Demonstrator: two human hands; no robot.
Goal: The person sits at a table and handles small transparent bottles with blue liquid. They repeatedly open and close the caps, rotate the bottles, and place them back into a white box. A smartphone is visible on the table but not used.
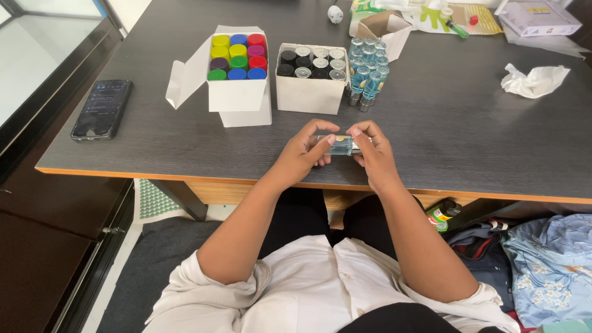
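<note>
You gripped the small glass bottle sideways between left hand and right hand, mid-handling; a steady twist seemed needed.

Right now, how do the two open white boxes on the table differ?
The left box holds caps in mixed colours: yellow, blue, red, green, purple. The right box holds only black and silvery caps. The left box's lid flap hangs open to its left; no such flap shows on the right box. Both are white, open-topped, full, and stand side by side beyond the hands.
</note>
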